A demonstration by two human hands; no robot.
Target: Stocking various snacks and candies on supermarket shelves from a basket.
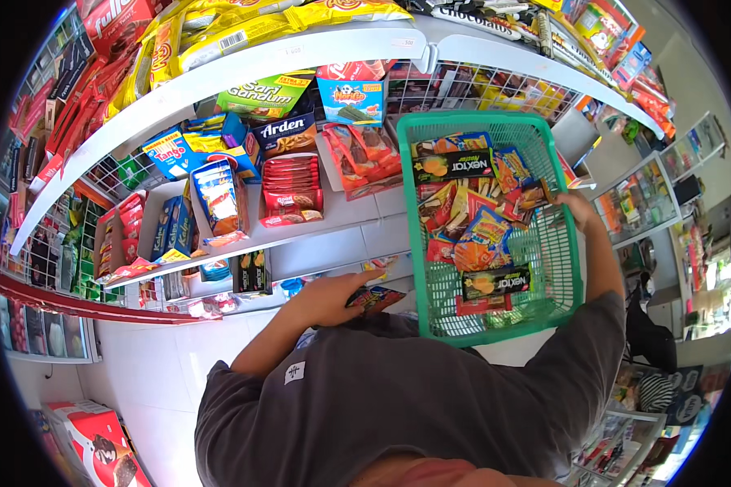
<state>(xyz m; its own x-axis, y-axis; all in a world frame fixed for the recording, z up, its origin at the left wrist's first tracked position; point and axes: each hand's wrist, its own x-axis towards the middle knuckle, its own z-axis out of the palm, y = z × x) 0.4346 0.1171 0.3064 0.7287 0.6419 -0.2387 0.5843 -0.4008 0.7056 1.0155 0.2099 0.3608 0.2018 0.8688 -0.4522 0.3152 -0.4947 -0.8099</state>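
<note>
My left hand (332,298) is in front of the lower shelves, its fingers around a dark, multicoloured snack packet (379,299). Part of that packet is hidden under the hand. On the right, my right hand (577,210) grips the side rim of a green plastic basket (415,243). Inside the basket lie several snack packets, among them a black Nextar packet (454,165) near the far end and another Nextar packet (496,282) nearer my body. Blue-and-orange sachets (482,237) lie heaped between them. A brown wrapper (535,193) rests close to my right fingertips.
A white shelf (341,213) holds open boxes of red biscuit packets (291,189) and blue Kalpa bars (172,228). Above it, a curved white shelf edge (292,52) juts out below yellow snack packs (243,36). A red-and-white carton (100,444) stands on the tiled floor (146,371).
</note>
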